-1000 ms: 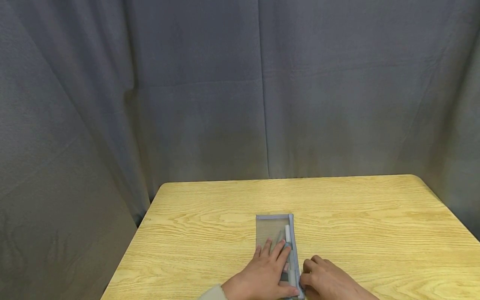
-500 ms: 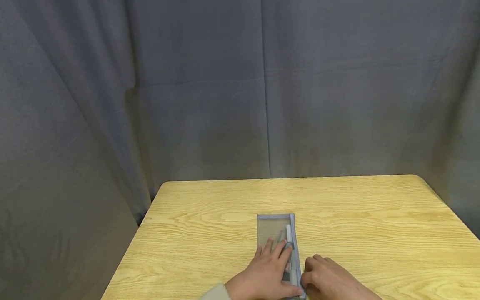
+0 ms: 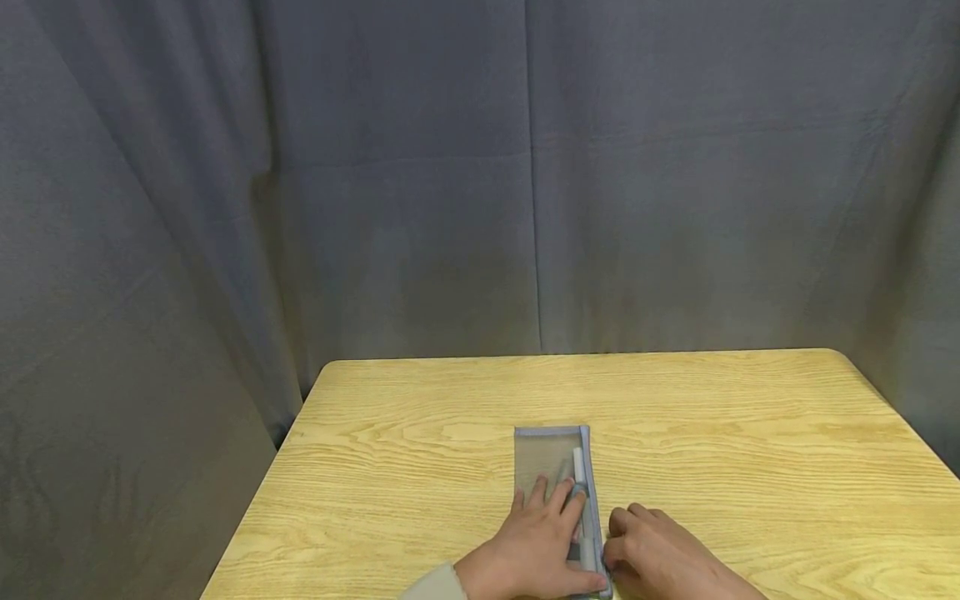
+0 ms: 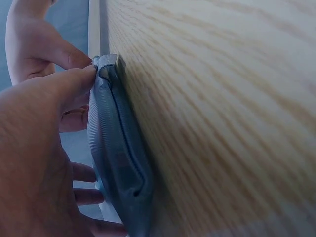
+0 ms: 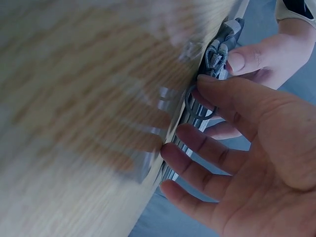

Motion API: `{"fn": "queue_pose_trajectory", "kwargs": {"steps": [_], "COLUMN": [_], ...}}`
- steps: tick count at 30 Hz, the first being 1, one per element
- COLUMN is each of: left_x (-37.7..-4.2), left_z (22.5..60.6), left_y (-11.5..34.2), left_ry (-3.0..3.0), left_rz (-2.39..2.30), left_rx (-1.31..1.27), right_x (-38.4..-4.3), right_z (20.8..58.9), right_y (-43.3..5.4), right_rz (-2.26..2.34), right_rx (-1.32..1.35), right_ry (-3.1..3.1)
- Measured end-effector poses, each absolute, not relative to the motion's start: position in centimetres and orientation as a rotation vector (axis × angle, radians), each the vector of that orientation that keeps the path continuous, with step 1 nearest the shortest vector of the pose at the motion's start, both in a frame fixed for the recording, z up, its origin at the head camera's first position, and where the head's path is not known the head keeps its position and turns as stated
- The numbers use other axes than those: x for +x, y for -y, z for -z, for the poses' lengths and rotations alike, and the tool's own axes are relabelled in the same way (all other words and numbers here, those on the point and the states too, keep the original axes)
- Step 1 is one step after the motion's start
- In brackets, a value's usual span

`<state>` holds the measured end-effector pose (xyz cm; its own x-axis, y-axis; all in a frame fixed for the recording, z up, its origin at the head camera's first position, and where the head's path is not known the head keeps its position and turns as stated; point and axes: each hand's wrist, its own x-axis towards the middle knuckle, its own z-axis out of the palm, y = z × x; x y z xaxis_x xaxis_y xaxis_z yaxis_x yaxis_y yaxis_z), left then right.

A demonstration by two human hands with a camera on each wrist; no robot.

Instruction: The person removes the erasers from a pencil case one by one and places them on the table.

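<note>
A grey mesh zip pouch (image 3: 542, 454) lies lengthwise on the table, with a white stick-shaped item (image 3: 577, 465) and other slim things showing through it. My left hand (image 3: 528, 546) rests flat on the pouch with fingers spread, its thumb at the near right corner. The zipper (image 4: 123, 131) along the pouch's side shows in the left wrist view. At the near right edge my right hand (image 3: 663, 554) has its fingers bent, thumb and index finger pinching a dark ring-shaped zipper pull (image 5: 187, 102). The other right fingers lie beside the pouch's edge.
The wood-grain table (image 3: 750, 433) spreads around the pouch on all sides. Grey curtains (image 3: 405, 208) hang behind and beside it. A light sleeve (image 3: 437, 585) covers the left wrist.
In the head view the pouch and both hands appear very slightly farther right, with the curtain seam shifted too. Both hands keep the same hold.
</note>
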<state>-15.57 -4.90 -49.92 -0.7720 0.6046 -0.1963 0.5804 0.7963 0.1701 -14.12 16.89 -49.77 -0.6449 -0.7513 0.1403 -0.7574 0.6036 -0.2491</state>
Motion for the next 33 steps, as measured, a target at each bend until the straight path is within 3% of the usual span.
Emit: {"fn": "queue_pose_trajectory", "kwargs": {"steps": [33], "left_x": [-15.61], "left_z": [49.54], "left_y": [4.83], "left_ry": [-2.725], "left_rz": [-0.124], "left_rx": [0.903], "right_x": [-14.89], "right_z": [49.60], "right_y": [-16.57], "right_rz": [-0.398], "right_rx": [1.106], "right_ry": [2.801]}}
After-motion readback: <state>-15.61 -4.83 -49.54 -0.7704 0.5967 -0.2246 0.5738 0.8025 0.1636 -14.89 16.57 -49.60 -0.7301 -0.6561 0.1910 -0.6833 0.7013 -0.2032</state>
